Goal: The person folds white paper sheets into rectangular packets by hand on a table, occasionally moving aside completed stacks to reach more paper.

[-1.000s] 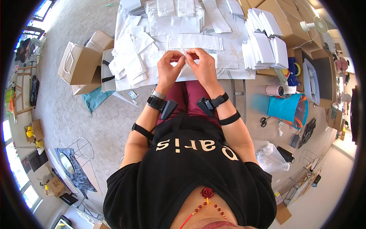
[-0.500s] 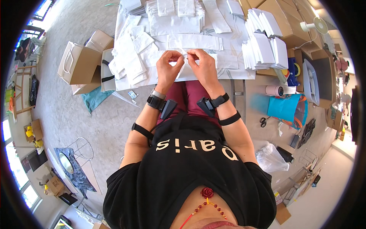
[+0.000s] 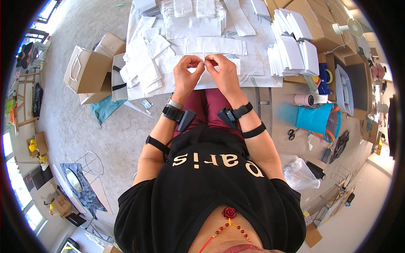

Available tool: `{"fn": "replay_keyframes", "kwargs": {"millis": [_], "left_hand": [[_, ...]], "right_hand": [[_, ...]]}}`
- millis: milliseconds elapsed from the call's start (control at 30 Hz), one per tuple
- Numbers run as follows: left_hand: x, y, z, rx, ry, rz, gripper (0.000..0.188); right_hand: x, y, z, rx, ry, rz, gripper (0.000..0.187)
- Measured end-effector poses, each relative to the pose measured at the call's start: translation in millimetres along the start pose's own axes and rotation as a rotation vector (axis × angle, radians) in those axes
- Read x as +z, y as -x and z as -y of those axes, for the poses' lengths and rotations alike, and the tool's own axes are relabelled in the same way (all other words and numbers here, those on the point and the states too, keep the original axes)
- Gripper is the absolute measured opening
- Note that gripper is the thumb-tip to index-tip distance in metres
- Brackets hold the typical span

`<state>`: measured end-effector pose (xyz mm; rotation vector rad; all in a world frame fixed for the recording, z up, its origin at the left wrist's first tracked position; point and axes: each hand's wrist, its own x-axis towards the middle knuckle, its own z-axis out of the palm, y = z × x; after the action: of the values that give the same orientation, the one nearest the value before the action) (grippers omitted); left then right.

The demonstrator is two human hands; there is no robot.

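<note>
Hands (image 3: 185,80) (image 3: 225,76) slightly closer together, thin whitish strip (image 3: 204,55) between them

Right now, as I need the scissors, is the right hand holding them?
No, the scissors lie apart, to the right of the right hand.

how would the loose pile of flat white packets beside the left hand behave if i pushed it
The loose pile of flat white packets would probably slide and spread apart, since its pieces overlap at mixed angles. Each piece looks thin, so likely light for its size. It may flop when lifted, given the slightly wrinkled surfaces.
</note>
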<state>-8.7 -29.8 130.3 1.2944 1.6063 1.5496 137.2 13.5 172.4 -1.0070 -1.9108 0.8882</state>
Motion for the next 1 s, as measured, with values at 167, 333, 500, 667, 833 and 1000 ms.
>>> {"fn": "replay_keyframes", "kwargs": {"millis": [167, 333, 500, 667, 833, 1000], "left_hand": [[1.1, 0.1, -1.6, 0.01, -0.006, 0.003, 0.009], [0.0, -0.6, 1.7, -0.002, 0.018, -0.03, 0.009], [-0.2, -0.4, 1.0, -0.007, 0.016, -0.038, 0.009], [-1.1, 0.6, 1.4, 0.003, -0.01, -0.007, 0.011], [-1.7, 0.7, 3.2, 0.007, 0.006, -0.005, 0.012], [-1.6, 0.8, 4.5, 0.005, 0.001, -0.005, 0.012]], "right_hand": [[-0.5, -1.5, -0.9, -0.025, 0.016, 0.001, 0.012], [-2.6, -0.7, 4.0, -0.027, -0.001, 0.01, 0.014], [-3.8, -0.6, 7.8, -0.029, -0.002, 0.005, 0.015], [-1.7, -0.7, 4.6, -0.039, -0.005, -0.003, 0.015], [-1.5, -0.6, 5.7, -0.039, -0.01, 0.001, 0.016], [-1.5, -1.2, 7.0, -0.047, 0.001, -0.004, 0.015]]}}
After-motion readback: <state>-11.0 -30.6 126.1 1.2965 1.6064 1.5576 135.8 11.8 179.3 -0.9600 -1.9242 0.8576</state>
